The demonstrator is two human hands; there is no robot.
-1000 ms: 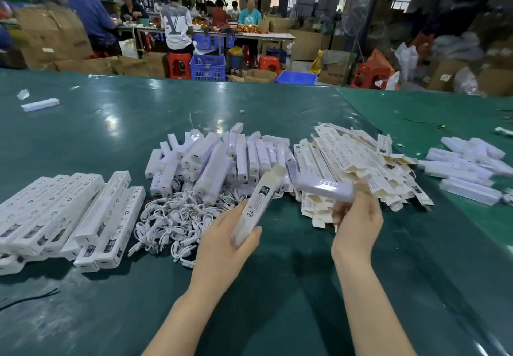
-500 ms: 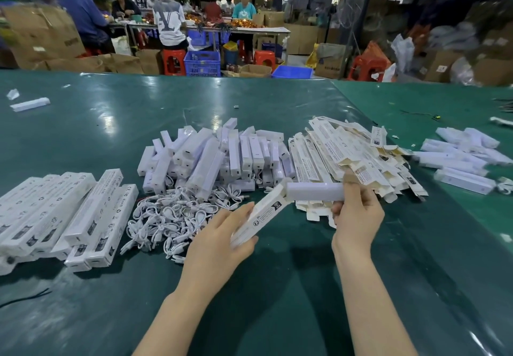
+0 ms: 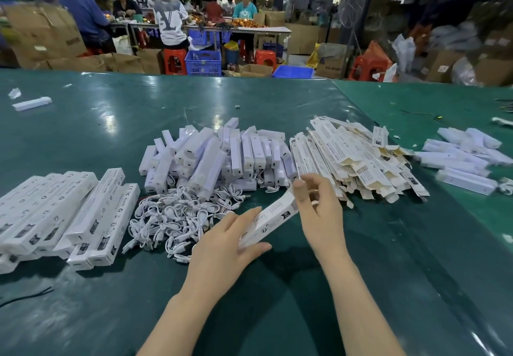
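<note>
Carton (image 3: 270, 218), long, narrow and white, with small black printed marks near its lower end, is held slantwise just above the green table (image 3: 249, 314), lower end toward the person and upper end away to the right. It lies in front of the tangle of white cables (image 3: 177, 216) and the pile of white bars (image 3: 216, 158), left of the heap of flat cartons (image 3: 355, 161).

Left hand (image 3: 222, 244) grips the lower half: its fingers (image 3: 244, 216) lie narrowly spread along the far side and the thumb presses the near side. Right hand (image 3: 319, 211) meets the upper end, with its fingers (image 3: 299, 190) curled close and pinching there; the end flap itself is hidden.

Half a second ago the right hand held a white bar level at the carton's mouth. That bar no longer shows outside the carton, and the right hand now sits directly on the carton's end. A row of filled cartons (image 3: 69, 211) lies at the left.
</note>
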